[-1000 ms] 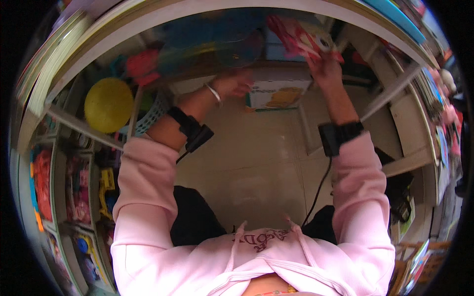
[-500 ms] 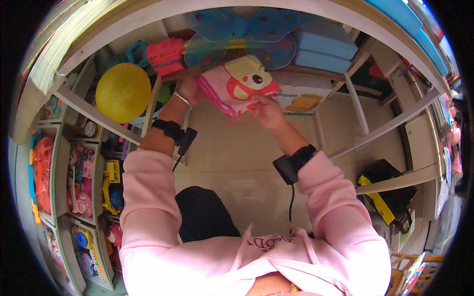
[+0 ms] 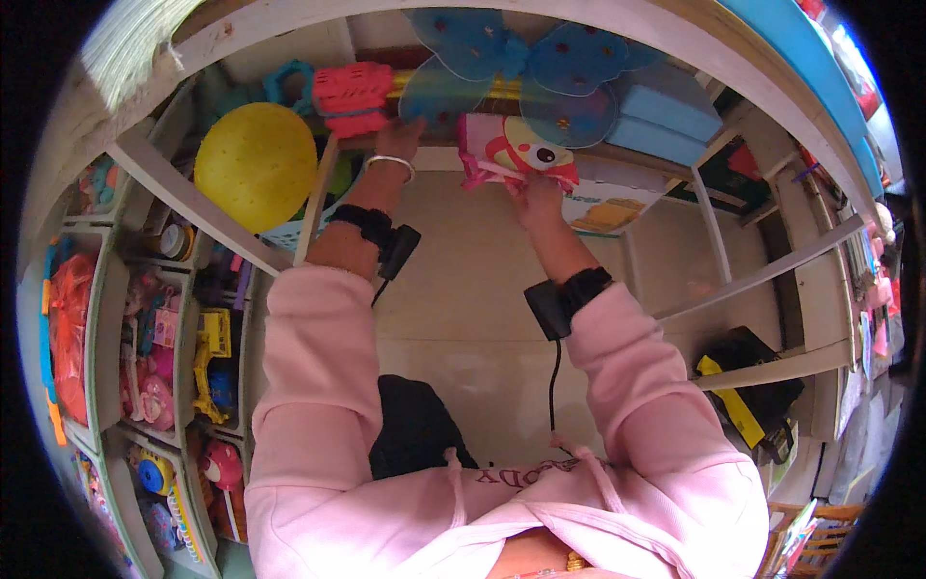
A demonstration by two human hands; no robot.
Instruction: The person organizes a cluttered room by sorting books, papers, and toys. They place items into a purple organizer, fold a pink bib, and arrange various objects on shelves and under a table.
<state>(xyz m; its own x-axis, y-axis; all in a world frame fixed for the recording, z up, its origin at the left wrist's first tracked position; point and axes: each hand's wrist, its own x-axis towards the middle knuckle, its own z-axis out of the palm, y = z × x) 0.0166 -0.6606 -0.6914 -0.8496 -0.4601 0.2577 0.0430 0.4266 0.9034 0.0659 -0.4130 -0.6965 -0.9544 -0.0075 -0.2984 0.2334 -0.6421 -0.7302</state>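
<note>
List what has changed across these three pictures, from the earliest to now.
The pink cartoon-faced toy pack travelled from the upper right to the shelf's middle, carried in the right hand. Half a second ago the left hand was at the pack too; now it has let go and rests at the shelf edge beside the blue butterfly wings. The yellow ball stayed put.

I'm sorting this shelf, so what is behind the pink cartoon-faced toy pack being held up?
Behind the pink toy pack, held by the right hand, sit blue butterfly wings and a pale shelf edge. Whatever lies directly behind the pack is covered.
</note>
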